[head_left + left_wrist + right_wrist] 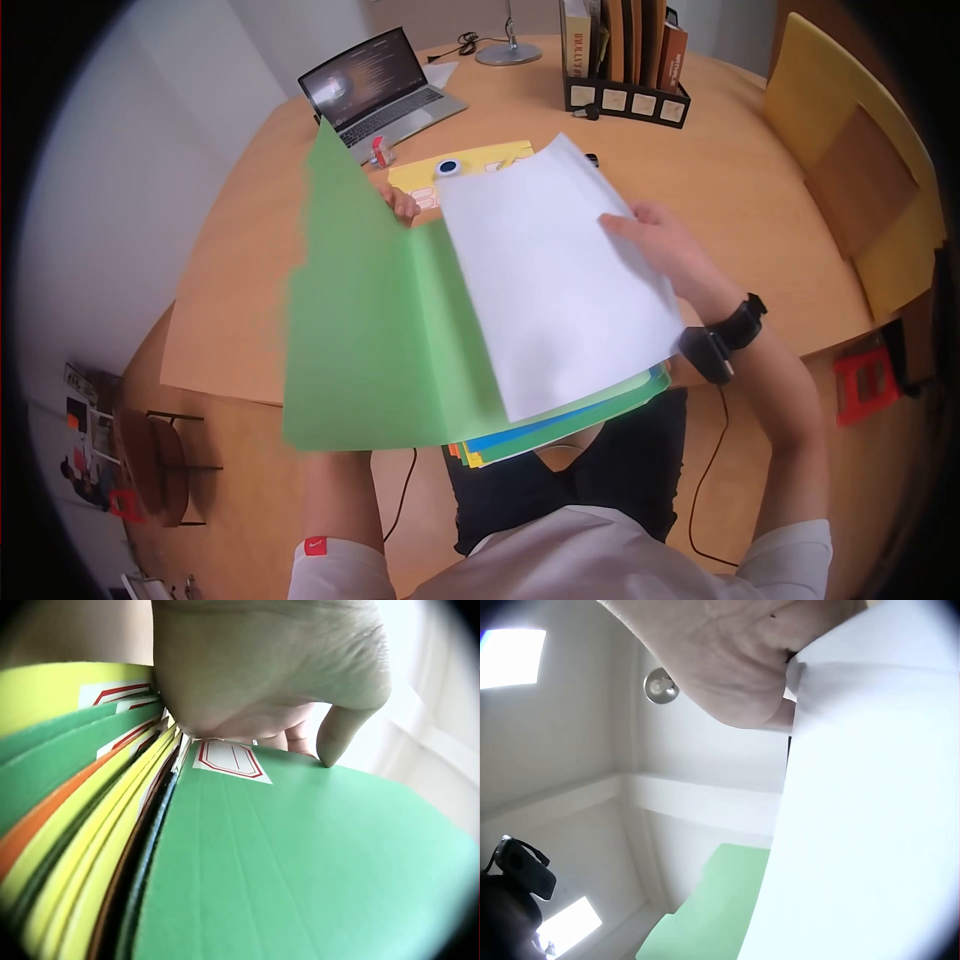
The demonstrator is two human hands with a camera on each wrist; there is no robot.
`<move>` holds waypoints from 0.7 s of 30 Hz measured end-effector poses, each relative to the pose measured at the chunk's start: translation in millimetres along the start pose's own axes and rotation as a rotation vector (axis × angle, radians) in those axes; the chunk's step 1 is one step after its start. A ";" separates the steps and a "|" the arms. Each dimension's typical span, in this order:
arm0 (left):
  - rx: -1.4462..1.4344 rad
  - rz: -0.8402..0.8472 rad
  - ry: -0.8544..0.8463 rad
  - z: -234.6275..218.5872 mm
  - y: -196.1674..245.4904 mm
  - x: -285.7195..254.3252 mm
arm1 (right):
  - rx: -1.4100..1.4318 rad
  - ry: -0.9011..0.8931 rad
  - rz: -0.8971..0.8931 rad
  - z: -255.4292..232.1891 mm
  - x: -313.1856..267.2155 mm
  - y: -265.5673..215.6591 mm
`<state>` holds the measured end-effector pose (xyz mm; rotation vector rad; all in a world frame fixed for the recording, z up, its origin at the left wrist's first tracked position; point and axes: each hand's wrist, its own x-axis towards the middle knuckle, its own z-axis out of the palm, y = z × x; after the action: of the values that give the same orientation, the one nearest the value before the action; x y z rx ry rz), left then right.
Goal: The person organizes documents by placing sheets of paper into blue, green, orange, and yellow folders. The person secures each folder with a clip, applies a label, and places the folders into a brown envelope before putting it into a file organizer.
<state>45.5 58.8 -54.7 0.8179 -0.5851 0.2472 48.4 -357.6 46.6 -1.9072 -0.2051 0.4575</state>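
Note:
A green file folder (365, 340) stands spread open in the head view, its left cover raised. Beneath it lies a stack of coloured folders (56, 874), with green, orange, yellow and blue edges. My left hand (402, 203) grips the green folder at its far edge, mostly hidden behind the cover. The left wrist view shows its thumb (341, 735) against the green cover, beside a red-framed label (232, 760). With thumb and fingers my right hand (672, 250) pinches the right edge of a white sheet of paper (560, 290), which slants over the folder's right side.
A laptop (385, 90) stands at the back left of the table (235, 230). Past the folder lie a yellow folder (515, 152), a small round white device (449, 169) and a red-and-white box (382, 152). A black file rack (625, 100) and lamp base (508, 52) stand behind.

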 end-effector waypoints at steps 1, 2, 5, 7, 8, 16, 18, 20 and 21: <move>0.005 -0.002 -0.001 5.6 1.6 -1.2 | 0.026 -0.091 0.021 8.1 6.1 4.7; 0.007 -0.007 -0.001 5.7 2.4 -2.8 | -0.010 -0.047 0.018 17.2 7.2 5.3; 0.000 -0.008 -0.005 7.9 0.0 -3.4 | -0.082 0.022 0.006 39.2 5.2 2.8; -0.005 -0.003 -0.006 8.3 -0.3 -1.2 | -0.078 -0.017 -0.009 44.6 4.5 -0.5; -0.001 0.000 -0.010 8.3 -1.7 -0.5 | -0.124 -0.048 0.009 46.1 4.9 -2.0; 0.022 0.000 -0.029 4.7 0.2 5.6 | -0.357 -0.166 -0.062 49.1 -0.3 -7.8; 0.024 0.000 -0.034 4.9 0.1 7.5 | -0.317 -0.179 -0.056 50.9 -5.3 -10.2; 0.029 0.000 -0.039 5.2 -1.3 8.7 | -0.309 -0.178 -0.064 50.9 -6.8 -10.9; 0.033 -0.002 -0.044 5.4 -2.6 9.3 | -0.319 -0.170 -0.074 50.9 -6.9 -10.6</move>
<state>52.1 52.8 -48.1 0.8580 -0.6224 0.2378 22.2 -312.4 41.8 -2.1631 -0.4836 0.5633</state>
